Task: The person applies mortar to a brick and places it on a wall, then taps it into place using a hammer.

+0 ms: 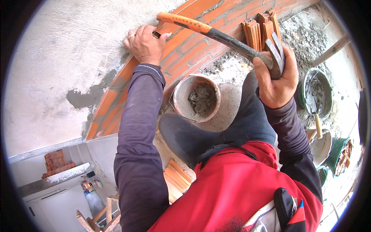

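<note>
At the top of the orange brick wall (pixel 185 58), my left hand (pixel 146 45) has its fingers curled over a brick (pixel 167 28), thumb against the end. A small dark opening shows between thumb and fingers. My right hand (pixel 279 83) is wrapped around the metal head of a claw hammer (pixel 232 43), claws pointing up. Its orange and black handle stretches leftward, the tip passing above the wall close to my left hand. Below the wall, between my knees, stands a bucket (pixel 184 89) with grey mortar (pixel 203 99) inside.
Several bricks (pixel 255 34) stand against the wall's far end. On the right are a green basin (pixel 329 83) with a trowel (pixel 318 124), a green tub (pixel 333 164) of brick pieces and a wooden pole (pixel 331 50). More bricks (pixel 177 178) lie beside my left arm.
</note>
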`<state>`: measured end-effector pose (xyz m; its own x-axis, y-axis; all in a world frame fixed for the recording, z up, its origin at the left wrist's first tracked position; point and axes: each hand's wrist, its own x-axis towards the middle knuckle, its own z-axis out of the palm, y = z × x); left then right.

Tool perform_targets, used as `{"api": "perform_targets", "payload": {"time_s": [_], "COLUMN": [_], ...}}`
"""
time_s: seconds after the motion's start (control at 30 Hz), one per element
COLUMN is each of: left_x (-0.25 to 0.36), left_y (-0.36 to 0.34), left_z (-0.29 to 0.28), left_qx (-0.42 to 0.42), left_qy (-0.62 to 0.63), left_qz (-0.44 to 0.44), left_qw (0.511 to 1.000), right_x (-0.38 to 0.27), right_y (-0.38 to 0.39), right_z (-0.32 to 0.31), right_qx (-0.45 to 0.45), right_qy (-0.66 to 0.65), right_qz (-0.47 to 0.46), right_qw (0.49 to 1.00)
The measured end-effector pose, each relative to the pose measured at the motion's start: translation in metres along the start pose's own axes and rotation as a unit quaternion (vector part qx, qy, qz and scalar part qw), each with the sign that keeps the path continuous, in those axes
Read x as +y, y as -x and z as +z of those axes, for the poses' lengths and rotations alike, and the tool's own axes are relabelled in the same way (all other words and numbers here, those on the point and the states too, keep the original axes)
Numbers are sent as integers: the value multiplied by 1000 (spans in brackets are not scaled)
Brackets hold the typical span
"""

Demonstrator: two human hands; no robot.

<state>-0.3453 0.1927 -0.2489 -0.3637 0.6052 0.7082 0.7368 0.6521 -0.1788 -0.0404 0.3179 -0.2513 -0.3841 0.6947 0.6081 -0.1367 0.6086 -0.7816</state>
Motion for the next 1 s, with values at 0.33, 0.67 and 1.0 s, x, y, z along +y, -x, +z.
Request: {"api": "perform_targets", "payload": {"time_s": [0.33,0.67,1.0], "left_x": [-1,0,2], "left_y": [0,-1,-2], "left_z": [-1,-4,-2], "left_qx": [-15,-10,-9], "left_qy": [7,-1,-30], "left_qz": [-5,13,15], "left_qw": [1000,1000,999], "right_x": [8,28,101], "right_y": [3,19,-4], "right_z": [5,-28,-42], "right_qx": [30,139,281], "right_qy": [-29,-264,-307], "right_qz": [25,214,303], "right_qw": [999,930,857]}}
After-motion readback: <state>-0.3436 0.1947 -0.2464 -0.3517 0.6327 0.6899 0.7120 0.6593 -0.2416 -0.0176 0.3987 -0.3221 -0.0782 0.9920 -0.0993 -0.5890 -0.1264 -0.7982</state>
